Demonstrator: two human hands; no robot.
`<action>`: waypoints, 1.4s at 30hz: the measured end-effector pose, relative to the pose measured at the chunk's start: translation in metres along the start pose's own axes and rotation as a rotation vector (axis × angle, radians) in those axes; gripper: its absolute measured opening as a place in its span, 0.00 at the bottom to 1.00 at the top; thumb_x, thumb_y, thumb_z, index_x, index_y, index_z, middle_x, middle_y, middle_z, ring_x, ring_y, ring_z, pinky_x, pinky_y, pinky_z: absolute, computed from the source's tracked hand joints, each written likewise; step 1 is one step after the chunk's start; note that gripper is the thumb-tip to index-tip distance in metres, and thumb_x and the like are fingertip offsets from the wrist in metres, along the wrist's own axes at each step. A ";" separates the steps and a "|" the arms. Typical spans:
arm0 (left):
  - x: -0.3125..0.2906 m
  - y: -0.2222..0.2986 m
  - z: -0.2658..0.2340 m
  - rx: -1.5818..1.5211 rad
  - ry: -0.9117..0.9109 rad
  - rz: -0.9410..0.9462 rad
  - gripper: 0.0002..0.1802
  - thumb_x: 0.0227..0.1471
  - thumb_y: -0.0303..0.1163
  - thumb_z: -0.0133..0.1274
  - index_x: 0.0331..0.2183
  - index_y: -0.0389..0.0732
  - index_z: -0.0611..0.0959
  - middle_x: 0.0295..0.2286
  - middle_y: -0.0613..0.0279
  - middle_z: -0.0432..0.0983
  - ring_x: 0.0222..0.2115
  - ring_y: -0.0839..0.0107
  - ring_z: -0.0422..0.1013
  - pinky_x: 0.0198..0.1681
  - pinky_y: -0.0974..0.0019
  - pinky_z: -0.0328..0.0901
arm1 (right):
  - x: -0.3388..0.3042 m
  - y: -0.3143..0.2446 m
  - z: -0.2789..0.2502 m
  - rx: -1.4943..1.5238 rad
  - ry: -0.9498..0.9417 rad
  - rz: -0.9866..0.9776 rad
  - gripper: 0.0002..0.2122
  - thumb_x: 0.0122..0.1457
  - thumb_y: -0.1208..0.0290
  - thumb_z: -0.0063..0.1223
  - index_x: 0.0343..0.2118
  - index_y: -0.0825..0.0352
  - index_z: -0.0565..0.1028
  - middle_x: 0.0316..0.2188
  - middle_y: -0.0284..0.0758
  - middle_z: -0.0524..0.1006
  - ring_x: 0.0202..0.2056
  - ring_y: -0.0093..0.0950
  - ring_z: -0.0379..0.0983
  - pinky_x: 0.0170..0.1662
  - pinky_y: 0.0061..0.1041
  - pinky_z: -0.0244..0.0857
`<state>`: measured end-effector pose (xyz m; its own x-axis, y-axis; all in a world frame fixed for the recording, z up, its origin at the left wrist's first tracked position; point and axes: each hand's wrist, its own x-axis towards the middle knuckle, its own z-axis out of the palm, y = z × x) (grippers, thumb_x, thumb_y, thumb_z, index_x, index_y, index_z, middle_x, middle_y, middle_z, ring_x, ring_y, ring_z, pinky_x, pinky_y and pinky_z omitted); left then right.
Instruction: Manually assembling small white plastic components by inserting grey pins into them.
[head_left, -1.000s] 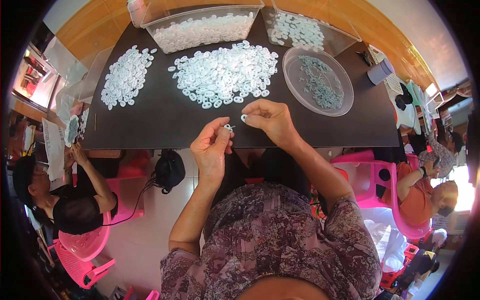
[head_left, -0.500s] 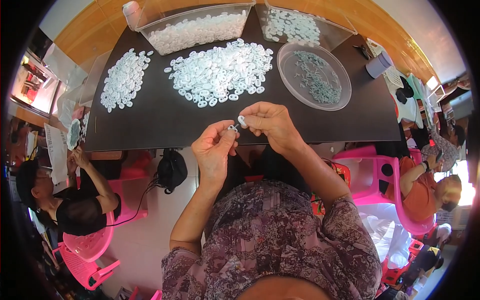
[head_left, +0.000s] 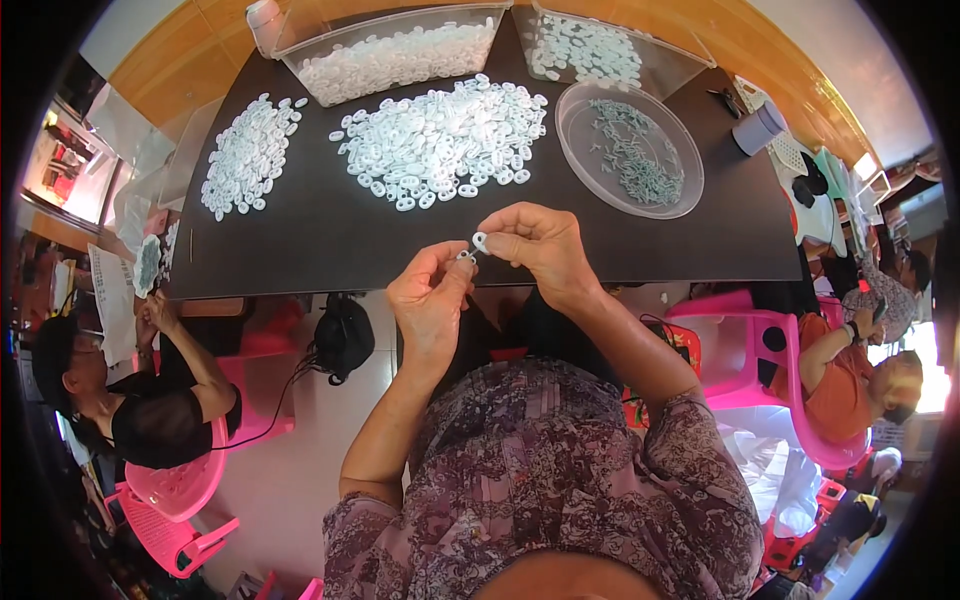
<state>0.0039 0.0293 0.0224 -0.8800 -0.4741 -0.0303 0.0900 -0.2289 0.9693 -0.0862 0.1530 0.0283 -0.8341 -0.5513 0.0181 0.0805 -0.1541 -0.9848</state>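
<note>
Above the table's near edge, my left hand (head_left: 432,292) pinches a small white plastic piece with holes (head_left: 464,256) between thumb and forefinger. My right hand (head_left: 546,252) grips another white oval piece with a hole (head_left: 480,241), held very close to the first one. Whether the two pieces touch cannot be made out. Beyond my hands lies a large pile of white oval two-holed pieces (head_left: 440,145). A smaller pile of white ovals (head_left: 250,155) lies to the left. At the right, a round clear tray (head_left: 575,165) holds many small grey-green pins (head_left: 640,165).
Two clear bins, a left one (head_left: 310,80) and a right one (head_left: 680,85), hold more white pieces at the back of the dark table (head_left: 330,250). A lavender cup (head_left: 758,130) and pliers (head_left: 724,102) stand right. Other people sit on both sides on pink chairs (head_left: 750,340).
My hands have shifted only slightly. The white piece in my right hand has turned a little, so its hole now shows more.
</note>
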 end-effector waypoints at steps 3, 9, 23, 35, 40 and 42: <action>0.000 0.000 -0.001 0.029 0.005 0.006 0.08 0.48 0.22 0.53 0.34 0.30 0.79 0.23 0.63 0.75 0.19 0.81 0.67 0.19 0.80 0.61 | 0.000 0.001 0.001 -0.025 -0.003 -0.015 0.06 0.50 0.78 0.55 0.32 0.70 0.76 0.25 0.29 0.77 0.25 0.12 0.67 0.26 0.11 0.57; -0.001 0.003 -0.001 0.071 0.009 0.007 0.08 0.49 0.22 0.53 0.34 0.30 0.79 0.23 0.64 0.75 0.19 0.82 0.67 0.19 0.80 0.61 | 0.000 0.006 0.004 -0.072 -0.004 -0.051 0.05 0.51 0.81 0.54 0.32 0.73 0.76 0.26 0.31 0.77 0.29 0.15 0.70 0.32 0.14 0.65; -0.003 -0.006 0.005 0.070 0.021 0.071 0.09 0.50 0.22 0.52 0.36 0.31 0.78 0.23 0.66 0.73 0.20 0.82 0.66 0.20 0.81 0.61 | -0.011 0.014 0.012 -0.271 0.080 -0.186 0.04 0.53 0.81 0.53 0.31 0.72 0.76 0.27 0.30 0.76 0.31 0.15 0.70 0.35 0.16 0.65; 0.000 -0.014 0.006 -0.131 -0.004 0.019 0.11 0.52 0.24 0.51 0.38 0.30 0.77 0.25 0.62 0.74 0.21 0.79 0.67 0.20 0.77 0.63 | -0.014 0.010 0.012 -0.515 0.085 -0.336 0.05 0.51 0.81 0.53 0.32 0.70 0.76 0.28 0.33 0.73 0.29 0.21 0.70 0.32 0.19 0.64; 0.003 -0.013 0.005 -0.175 0.012 0.043 0.11 0.51 0.24 0.52 0.37 0.28 0.78 0.26 0.59 0.75 0.20 0.78 0.68 0.20 0.77 0.63 | -0.016 0.006 0.014 -0.639 0.036 -0.470 0.10 0.46 0.82 0.56 0.35 0.69 0.76 0.27 0.34 0.73 0.28 0.24 0.69 0.30 0.22 0.63; 0.005 -0.014 0.004 -0.175 0.000 0.047 0.10 0.51 0.24 0.52 0.36 0.28 0.78 0.27 0.58 0.76 0.20 0.77 0.68 0.20 0.76 0.64 | -0.017 0.005 0.015 -0.639 0.029 -0.449 0.13 0.44 0.82 0.56 0.36 0.69 0.75 0.26 0.34 0.73 0.28 0.25 0.68 0.30 0.23 0.62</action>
<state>-0.0035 0.0333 0.0100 -0.8727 -0.4881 0.0142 0.2111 -0.3507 0.9124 -0.0635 0.1488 0.0254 -0.7271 -0.5248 0.4426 -0.5906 0.1496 -0.7930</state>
